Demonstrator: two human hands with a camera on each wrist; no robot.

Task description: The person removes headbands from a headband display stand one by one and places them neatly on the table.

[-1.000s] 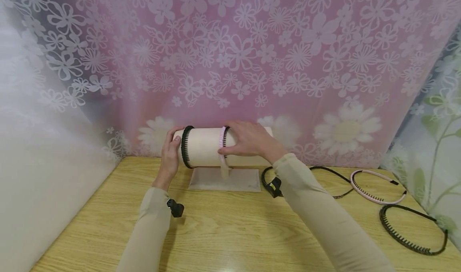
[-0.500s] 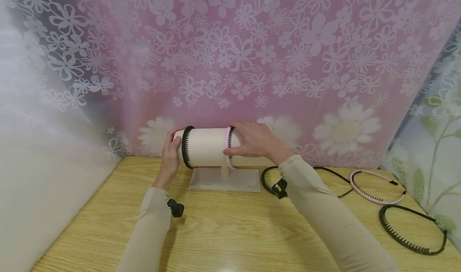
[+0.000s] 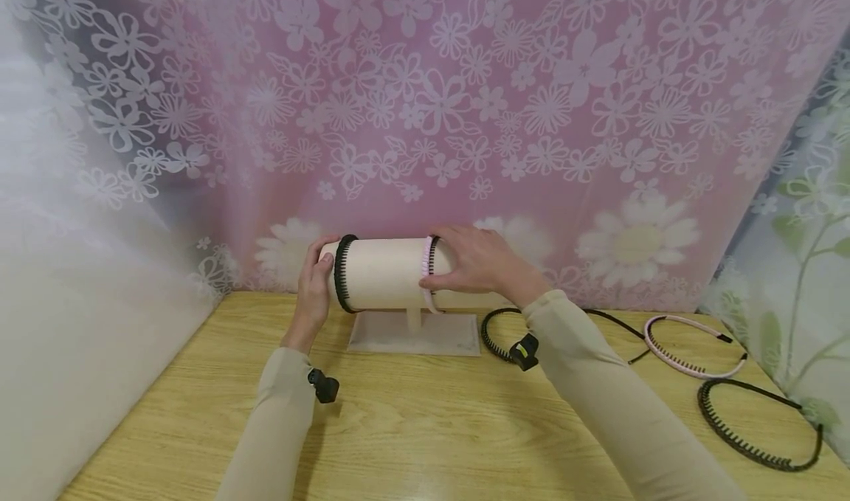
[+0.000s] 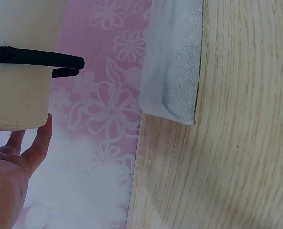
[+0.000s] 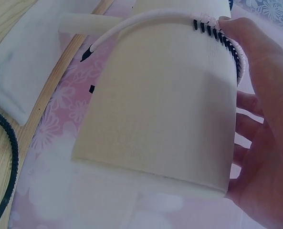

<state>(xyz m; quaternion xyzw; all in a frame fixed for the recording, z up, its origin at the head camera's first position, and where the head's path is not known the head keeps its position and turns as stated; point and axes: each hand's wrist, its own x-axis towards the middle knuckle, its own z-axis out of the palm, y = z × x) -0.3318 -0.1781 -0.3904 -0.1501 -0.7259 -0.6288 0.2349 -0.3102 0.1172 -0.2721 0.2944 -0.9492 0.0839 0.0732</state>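
Note:
A cream cylinder-shaped headband stand (image 3: 385, 272) lies level on a short post above a pale base (image 3: 441, 342) in the head view. My left hand (image 3: 311, 291) holds its left end, thumb in front and fingers behind. Close to that hand, a black toothed headband (image 3: 341, 274) straddles the cylinder, its tips hanging free in the left wrist view. Right of the middle, a pink headband (image 3: 426, 261) with dark teeth sits over the cylinder. My right hand (image 3: 481, 266) grips it, the thumb (image 5: 232, 27) pressing its front; the fingers lie behind the cylinder.
On the wooden table (image 3: 412, 427), a black headband (image 3: 493, 339) lies beside the base, partly behind my right forearm. Farther right are a pink headband (image 3: 664, 353) and another black toothed one (image 3: 724, 427). A flowered pink curtain (image 3: 425, 117) hangs behind the table.
My right hand has slid the pink headband a little to the right along the cylinder, and the band now sits straighter. The left hand keeps its place at the left end.

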